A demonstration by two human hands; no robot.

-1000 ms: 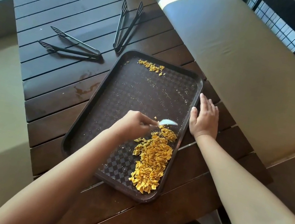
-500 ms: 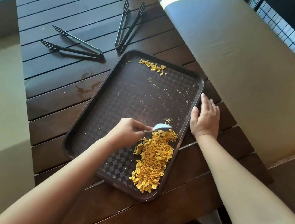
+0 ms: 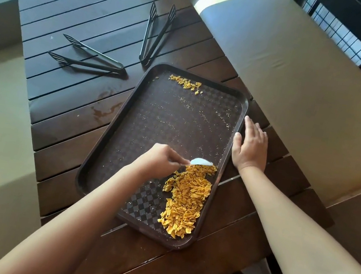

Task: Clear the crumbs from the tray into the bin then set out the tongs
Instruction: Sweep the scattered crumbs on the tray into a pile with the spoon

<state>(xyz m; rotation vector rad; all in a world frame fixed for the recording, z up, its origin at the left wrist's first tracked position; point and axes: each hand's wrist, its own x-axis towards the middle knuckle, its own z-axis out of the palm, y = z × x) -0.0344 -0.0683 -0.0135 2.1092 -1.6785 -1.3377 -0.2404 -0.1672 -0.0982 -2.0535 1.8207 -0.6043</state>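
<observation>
Your left hand (image 3: 162, 161) pinches the thin handle of a small white scraper (image 3: 201, 162), its blade set at the far end of the large heap of orange-yellow flaky crumbs (image 3: 185, 200) on the dark brown checker-textured plastic tray (image 3: 110, 148). Your right hand (image 3: 251, 147), fingers straight and relaxed, rests flat against the tray's right rim on the dark slatted wooden worktop (image 3: 94, 17), steadying it. A smaller patch of crumbs (image 3: 185, 82) remains at the far end, with fine dust scattered between. Keep the blade low and draw towards the near corner in short strokes; then fetch the far patch. No bin can be made out. Two pairs of black slotted tongs (image 3: 87, 58) (image 3: 155, 33) lie on the worktop beyond the tray, untouched
</observation>
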